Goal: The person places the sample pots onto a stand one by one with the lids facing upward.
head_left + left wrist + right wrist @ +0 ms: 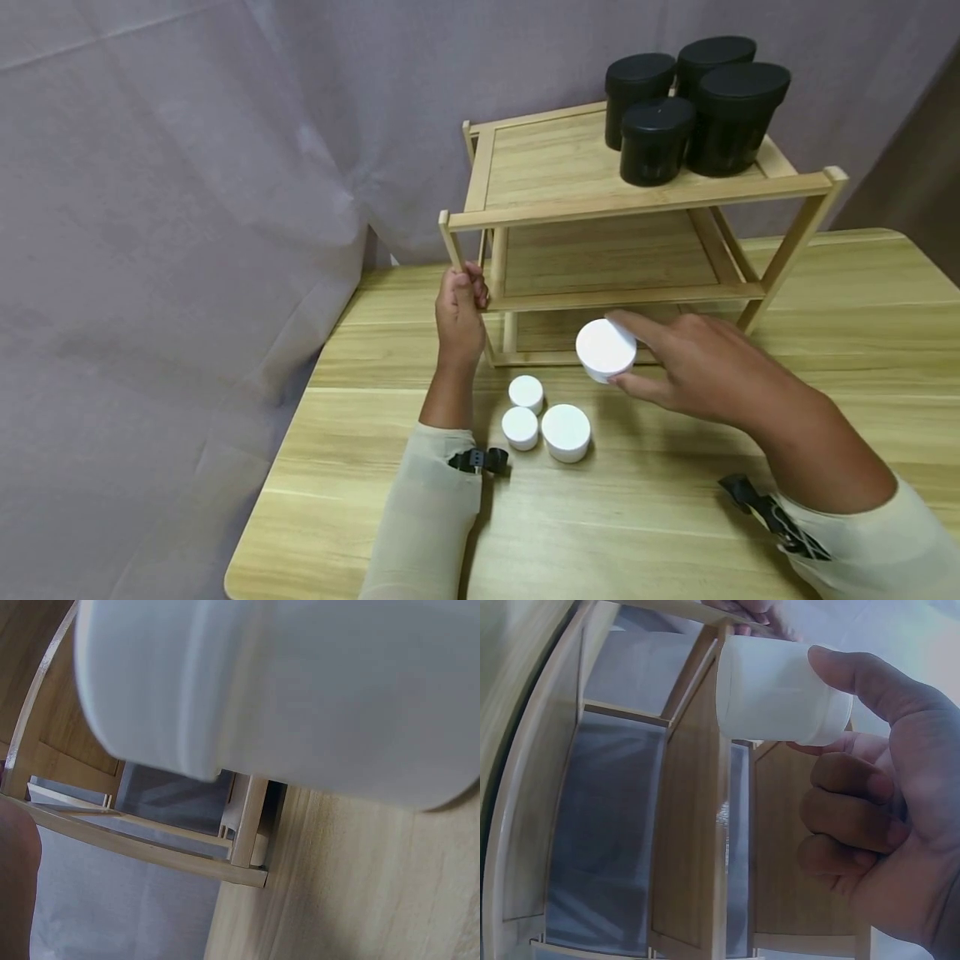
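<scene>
The right hand (693, 367) pinched a white jar (604, 347) in front of the wooden rack (547, 167) (its post (453, 242) gripped by the left hand (460, 312)), where a light, level hold seemed best to me.

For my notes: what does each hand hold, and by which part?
Right hand: white jar, by opposite sides near its top. Left hand: wooden rack, by its front left post.

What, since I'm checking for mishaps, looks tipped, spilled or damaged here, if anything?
Nothing stands out. The black jars stand upright on the rack, three white jars stand on the table, and the right hand holds a fourth white jar. The left hand grips the rack.
</scene>
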`<state>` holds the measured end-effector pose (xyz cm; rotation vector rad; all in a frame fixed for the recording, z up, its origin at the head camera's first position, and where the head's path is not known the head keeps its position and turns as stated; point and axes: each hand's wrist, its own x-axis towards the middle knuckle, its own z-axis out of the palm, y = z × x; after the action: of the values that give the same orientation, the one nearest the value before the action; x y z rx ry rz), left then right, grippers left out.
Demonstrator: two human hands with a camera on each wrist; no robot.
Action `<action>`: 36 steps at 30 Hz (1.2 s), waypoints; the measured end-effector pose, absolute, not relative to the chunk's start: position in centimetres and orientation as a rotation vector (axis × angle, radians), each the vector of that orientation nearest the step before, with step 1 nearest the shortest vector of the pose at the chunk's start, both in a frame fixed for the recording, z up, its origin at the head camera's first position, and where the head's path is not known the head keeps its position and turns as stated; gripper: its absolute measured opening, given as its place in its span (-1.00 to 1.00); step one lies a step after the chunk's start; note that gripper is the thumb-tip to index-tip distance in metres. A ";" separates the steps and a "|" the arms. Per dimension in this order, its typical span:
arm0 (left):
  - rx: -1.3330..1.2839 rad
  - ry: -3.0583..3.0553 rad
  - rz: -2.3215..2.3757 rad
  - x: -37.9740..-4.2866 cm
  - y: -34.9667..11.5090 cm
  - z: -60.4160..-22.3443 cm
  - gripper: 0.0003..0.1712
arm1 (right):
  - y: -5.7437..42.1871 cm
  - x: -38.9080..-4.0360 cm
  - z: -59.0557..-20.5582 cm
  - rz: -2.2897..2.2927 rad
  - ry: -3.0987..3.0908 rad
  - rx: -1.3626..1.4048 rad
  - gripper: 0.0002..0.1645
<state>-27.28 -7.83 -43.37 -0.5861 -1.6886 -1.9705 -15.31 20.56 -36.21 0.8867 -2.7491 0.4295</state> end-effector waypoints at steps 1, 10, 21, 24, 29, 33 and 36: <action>-0.588 -1.690 -1.967 -27.3 -7.8 -43.4 0.01 | 20.6 -15.2 -36.2 0.427 -2.735 0.890 -0.17; -0.597 -1.686 -1.972 -27.2 -7.9 -43.5 0.03 | 20.9 -14.8 -36.0 0.425 -2.658 0.907 -0.14; -0.596 -1.691 -1.969 -27.3 -7.8 -43.4 0.06 | 21.7 -14.2 -35.3 0.405 -2.562 0.872 -0.09; -0.588 -1.686 -1.978 -27.3 -7.8 -43.4 0.06 | 21.7 -14.0 -35.2 0.404 -2.545 0.868 -0.09; -0.578 -1.694 -1.969 -27.4 -7.8 -43.4 0.07 | 21.8 -13.7 -35.0 0.421 -2.514 0.884 -0.11; -0.581 -1.691 -1.970 -27.5 -7.9 -43.5 0.03 | 21.8 -13.7 -34.9 0.432 -2.480 0.899 -0.18; -0.582 -1.685 -1.983 -27.6 -7.9 -43.5 -0.04 | 21.8 -13.7 -34.9 0.430 -2.484 0.889 -0.18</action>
<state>-27.58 -7.90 -43.54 -0.5817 -1.6851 -1.9828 -13.68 21.78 -34.86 0.8891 -2.4841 0.4295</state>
